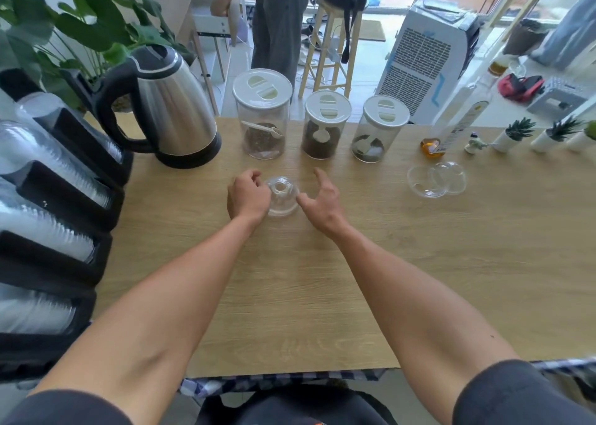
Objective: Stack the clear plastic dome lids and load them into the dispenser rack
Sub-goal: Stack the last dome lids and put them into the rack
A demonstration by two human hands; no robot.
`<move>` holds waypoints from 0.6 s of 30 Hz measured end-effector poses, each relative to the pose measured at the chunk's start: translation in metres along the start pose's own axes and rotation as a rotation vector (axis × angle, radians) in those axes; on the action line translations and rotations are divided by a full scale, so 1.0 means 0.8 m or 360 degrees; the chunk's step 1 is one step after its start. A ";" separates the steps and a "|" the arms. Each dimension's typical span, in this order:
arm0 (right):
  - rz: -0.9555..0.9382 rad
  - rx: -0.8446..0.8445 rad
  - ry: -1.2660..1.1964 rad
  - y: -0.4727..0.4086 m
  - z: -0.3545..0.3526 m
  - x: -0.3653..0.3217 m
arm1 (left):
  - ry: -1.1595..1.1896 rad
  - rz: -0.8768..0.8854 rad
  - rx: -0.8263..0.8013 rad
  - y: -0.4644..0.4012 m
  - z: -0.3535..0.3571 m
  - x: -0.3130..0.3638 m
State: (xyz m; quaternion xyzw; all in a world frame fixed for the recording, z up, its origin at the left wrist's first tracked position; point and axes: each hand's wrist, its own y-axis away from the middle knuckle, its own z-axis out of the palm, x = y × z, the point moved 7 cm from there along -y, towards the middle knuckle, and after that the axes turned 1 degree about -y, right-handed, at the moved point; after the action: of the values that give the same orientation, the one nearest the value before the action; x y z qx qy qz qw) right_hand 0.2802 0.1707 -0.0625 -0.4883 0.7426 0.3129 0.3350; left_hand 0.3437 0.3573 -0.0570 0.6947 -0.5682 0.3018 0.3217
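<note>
A small stack of clear dome lids (283,195) stands on the wooden table (322,279), rims down, between my hands. My left hand (247,196) is curled against the stack's left side and grips it. Just right of the stack, my right hand (322,199) hovers with fingers spread, holding nothing. Two more clear lids (436,179) lie overlapping on the table to the right, apart from both hands. The black dispenser rack (61,205) runs along the table's left edge, its slots holding rows of clear cups and lids.
A steel electric kettle (167,108) stands at the back left. Three clear canisters with white lids (263,115) line the back edge, with a bottle (458,125) and small potted plants (516,134) to the right. A person (277,21) stands beyond the table.
</note>
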 end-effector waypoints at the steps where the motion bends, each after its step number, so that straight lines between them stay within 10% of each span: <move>1: -0.0002 0.0065 0.0027 0.002 -0.016 0.005 | -0.0061 0.0135 0.0014 0.004 0.002 0.016; 18: 0.0014 0.0615 0.0262 -0.010 -0.320 0.169 | -0.0400 0.0878 -0.0457 0.150 0.248 0.229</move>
State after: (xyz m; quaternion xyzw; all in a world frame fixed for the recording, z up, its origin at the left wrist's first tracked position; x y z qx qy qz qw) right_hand 0.1977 -0.1046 -0.0237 -0.4355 0.8159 0.1252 0.3592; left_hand 0.2681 0.0742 -0.0218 0.4940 -0.8068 0.2066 0.2498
